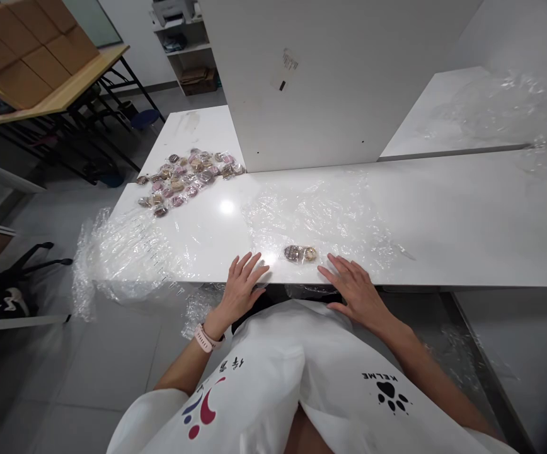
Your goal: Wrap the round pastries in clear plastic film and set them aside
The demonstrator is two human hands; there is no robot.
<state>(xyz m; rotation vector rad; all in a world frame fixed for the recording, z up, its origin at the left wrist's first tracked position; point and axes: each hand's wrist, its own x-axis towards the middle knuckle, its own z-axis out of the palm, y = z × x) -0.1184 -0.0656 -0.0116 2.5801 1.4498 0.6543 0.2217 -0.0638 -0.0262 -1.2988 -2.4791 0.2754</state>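
Observation:
My left hand [244, 284] rests at the front edge of the white table [443, 221], fingers spread and holding nothing. On the other side, my right hand [353, 287] lies at the same edge with its fingers apart, also without anything in it. Between them sits a small clear packet [300, 253] with a dark brown round piece and a tan one inside; neither hand appears to grip it. Behind the packet, a thin sheet of clear plastic [321, 211] lies crumpled on the tabletop.
Many small wrapped round pieces [193, 176] are heaped at the back left. Clear plastic bags [136, 246] hang over the left front edge. A white upright panel [330, 82] rises behind the table. More clear film [514, 113] lies at the far right.

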